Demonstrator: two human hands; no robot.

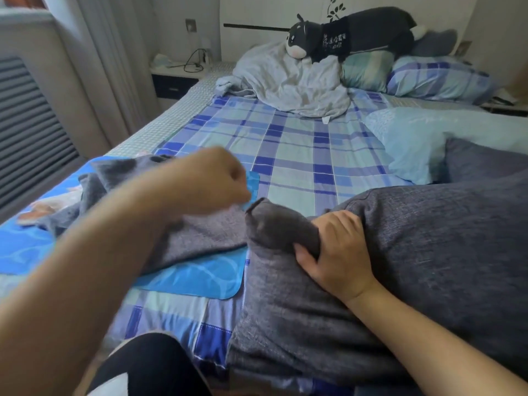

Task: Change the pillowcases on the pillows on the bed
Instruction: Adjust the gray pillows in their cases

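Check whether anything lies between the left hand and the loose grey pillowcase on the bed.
Nothing visible does. The left hand, blurred, is directly over the flat grey fabric pillowcase; the right hand grips a corner of the dark grey pillow beside it.

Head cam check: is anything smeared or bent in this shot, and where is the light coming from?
Head view: the left hand is motion-blurred over the grey fabric; the right hand, its grip on the grey pillow corner, is sharp. Wide-angle distortion bows the bed edges. Soft daylight seems to enter at the curtain side, upper left; no glare.
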